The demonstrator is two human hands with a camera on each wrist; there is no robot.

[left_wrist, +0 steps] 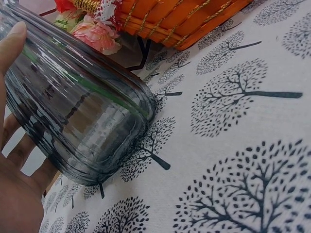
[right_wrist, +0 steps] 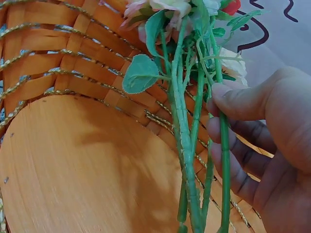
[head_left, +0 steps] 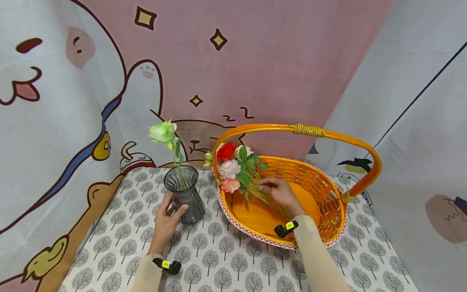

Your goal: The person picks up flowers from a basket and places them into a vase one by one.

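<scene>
A grey ribbed glass vase [head_left: 190, 205] stands on the table, holding one pale green rose [head_left: 163, 132] on an upright stem. My left hand [head_left: 168, 219] grips the vase from its near left side, thumb in front; the left wrist view shows fingers behind the glass. Artificial flowers lean on the left rim of an orange woven basket [head_left: 322, 190]: a red one [head_left: 226, 151], a whitish one [head_left: 230, 168] and a pink one [head_left: 230, 185]. Over the basket, my right hand [head_left: 281, 194] pinches one green stem [right_wrist: 225, 165] between thumb and fingers. Other stems lie beside it.
The basket's tall handle [head_left: 270, 127] arches over its middle, above the right hand. A cloth with a tree print [head_left: 215, 267] covers the table. Behind and at the sides hangs a cartoon-printed curtain [head_left: 277, 77].
</scene>
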